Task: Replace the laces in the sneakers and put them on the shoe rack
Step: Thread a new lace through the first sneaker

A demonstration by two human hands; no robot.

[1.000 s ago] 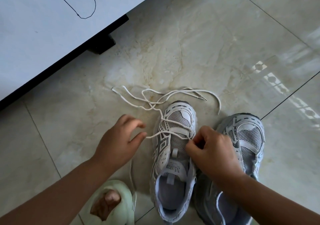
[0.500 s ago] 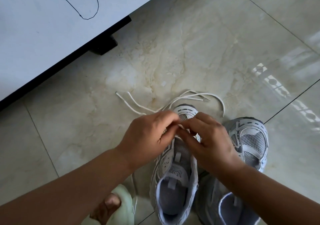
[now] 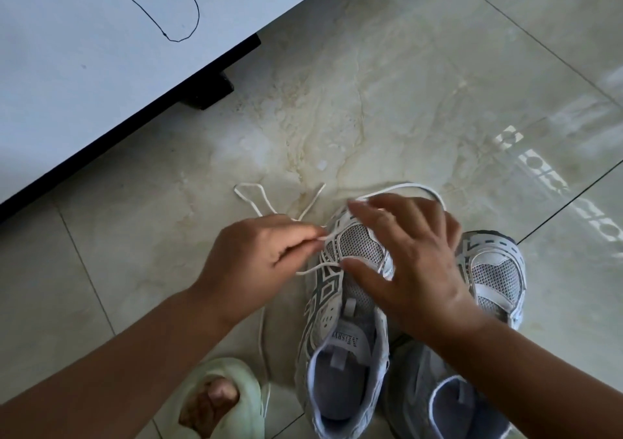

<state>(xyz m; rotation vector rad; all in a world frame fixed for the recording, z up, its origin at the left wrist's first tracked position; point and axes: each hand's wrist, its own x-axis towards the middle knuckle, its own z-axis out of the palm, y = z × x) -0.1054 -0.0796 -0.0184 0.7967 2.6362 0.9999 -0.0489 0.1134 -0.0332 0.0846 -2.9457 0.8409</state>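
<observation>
White-and-grey mesh sneaker (image 3: 340, 307): small white fabric tongue label (image 3: 344, 338) printed with a dark brand word, seen upside down; letters "…ISRY" legible, the remainder unclear.

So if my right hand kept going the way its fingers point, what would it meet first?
Probably the white lace looped on the floor just past the toe of the left sneaker. The right hand points up and leftward; beyond the lace, only bare tile.

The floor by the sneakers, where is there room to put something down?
Bare tile lies beyond the sneakers' toes, between the white furniture and the window glare. More lies left of the left hand, below the furniture's dark edge. It is crowded where both hands work: the right hand over the left sneaker, the white lace, the right sneaker, the green slipper.
</observation>
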